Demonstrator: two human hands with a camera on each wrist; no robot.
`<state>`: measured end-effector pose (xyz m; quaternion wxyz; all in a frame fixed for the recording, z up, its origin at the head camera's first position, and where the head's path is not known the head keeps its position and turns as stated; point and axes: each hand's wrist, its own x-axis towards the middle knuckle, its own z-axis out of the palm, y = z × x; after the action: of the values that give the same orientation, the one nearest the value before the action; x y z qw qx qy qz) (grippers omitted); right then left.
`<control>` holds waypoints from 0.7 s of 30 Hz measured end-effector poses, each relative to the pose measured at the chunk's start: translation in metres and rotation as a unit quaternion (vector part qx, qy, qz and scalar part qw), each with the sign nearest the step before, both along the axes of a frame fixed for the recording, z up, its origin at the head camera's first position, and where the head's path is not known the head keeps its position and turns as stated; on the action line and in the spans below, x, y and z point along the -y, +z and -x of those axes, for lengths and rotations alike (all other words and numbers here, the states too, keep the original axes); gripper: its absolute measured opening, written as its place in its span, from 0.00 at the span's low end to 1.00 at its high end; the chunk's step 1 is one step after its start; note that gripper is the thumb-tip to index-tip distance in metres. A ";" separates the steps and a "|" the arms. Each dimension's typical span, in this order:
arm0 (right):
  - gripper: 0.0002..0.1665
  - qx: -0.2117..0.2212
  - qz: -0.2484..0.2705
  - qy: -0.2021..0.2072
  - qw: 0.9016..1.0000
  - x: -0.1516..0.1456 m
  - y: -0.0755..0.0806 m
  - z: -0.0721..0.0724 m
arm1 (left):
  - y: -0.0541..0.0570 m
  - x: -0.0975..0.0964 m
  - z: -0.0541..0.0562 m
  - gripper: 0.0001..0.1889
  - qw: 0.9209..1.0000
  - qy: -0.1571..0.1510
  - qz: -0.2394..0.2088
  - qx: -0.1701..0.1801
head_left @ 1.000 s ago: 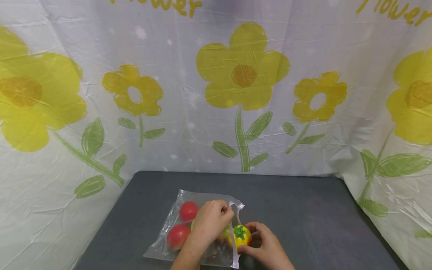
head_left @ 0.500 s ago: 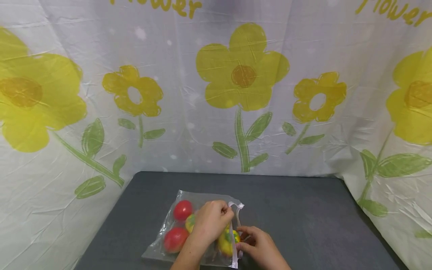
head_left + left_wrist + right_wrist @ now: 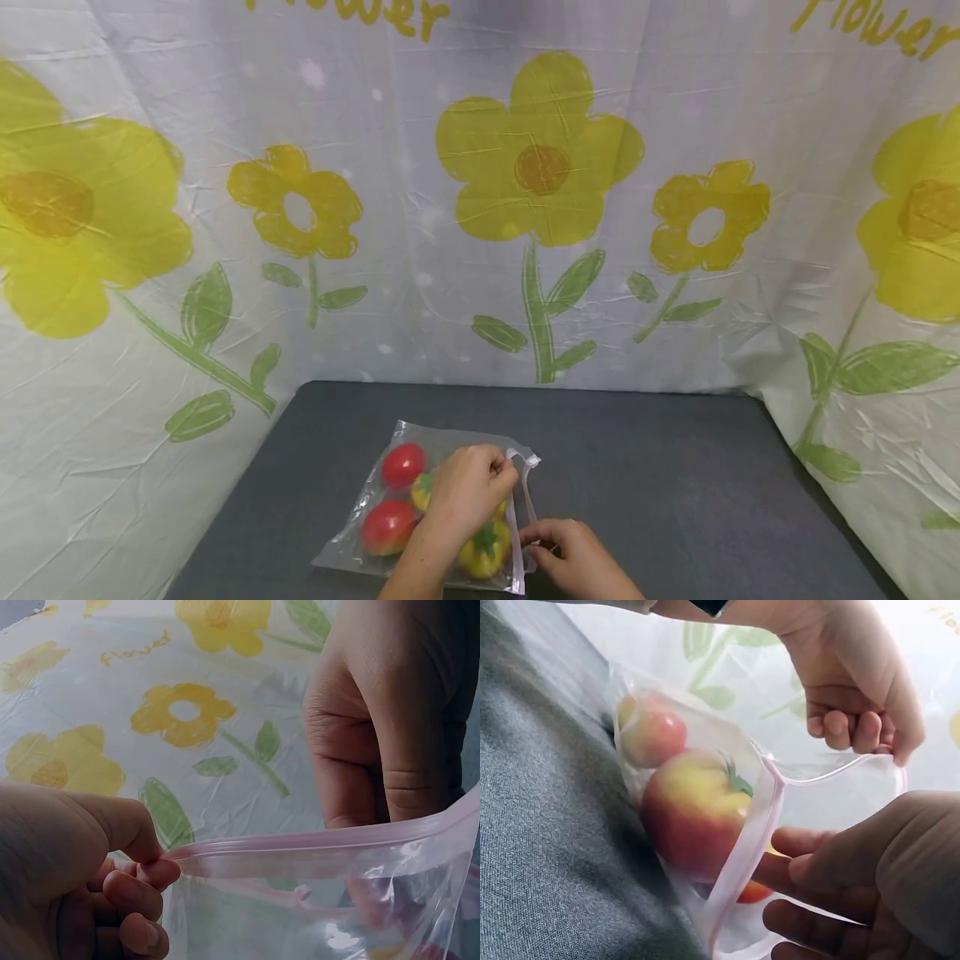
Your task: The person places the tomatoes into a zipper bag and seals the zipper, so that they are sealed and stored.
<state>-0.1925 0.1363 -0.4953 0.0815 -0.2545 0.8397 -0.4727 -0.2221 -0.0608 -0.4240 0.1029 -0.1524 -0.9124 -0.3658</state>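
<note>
A clear zip bag (image 3: pixel 347 546) with a pale pink zip edge lies on the table, its mouth to the right. My left hand (image 3: pixel 471 492) pinches the upper edge of the mouth and holds it raised. At the mouth is my right hand (image 3: pixel 576 557); in the right wrist view its fingers (image 3: pixel 817 922) reach into the opening, loosely bent, with nothing gripped. Just inside lies a yellow-and-red tomato-like fruit (image 3: pixel 486 552) with a green leafy top. Two red round fruits (image 3: pixel 388 527) sit deeper in the bag, and another yellow one (image 3: pixel 422 492) is partly hidden by my left hand.
The dark grey table (image 3: pixel 675 500) extends to the right of the bag and behind it. A white curtain (image 3: pixel 405 317) printed with yellow flowers hangs along the back and both sides.
My right hand has pushed the yellow-and-red fruit leftward through the mouth and let it go inside. The red fruits have shifted slightly left. My left hand has stayed at the bag's edge.
</note>
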 end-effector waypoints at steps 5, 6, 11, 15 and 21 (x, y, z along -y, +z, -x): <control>0.12 -0.003 0.006 -0.020 1.000 -0.005 0.001 -0.003 | 0.000 -0.002 0.000 0.14 1.000 -0.002 0.004 -0.002; 0.12 0.003 0.007 -0.030 1.000 -0.006 0.001 -0.004 | -0.001 -0.002 0.000 0.15 1.000 -0.002 0.006 -0.002; 0.11 0.040 0.016 -0.141 0.989 -0.008 0.003 -0.012 | -0.002 -0.001 0.000 0.15 1.000 0.000 0.013 -0.010; 0.22 0.106 0.026 -0.207 0.972 -0.009 0.001 -0.024 | -0.004 -0.002 0.001 0.13 1.000 0.001 0.015 -0.012; 0.26 0.160 0.042 -0.141 0.976 -0.006 -0.013 -0.040 | -0.005 -0.003 0.002 0.15 1.000 0.000 0.013 -0.010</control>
<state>-0.1524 0.1420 -0.5083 0.1367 -0.0582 0.8225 -0.5490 -0.2237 -0.0575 -0.4287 0.1103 -0.1575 -0.9161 -0.3518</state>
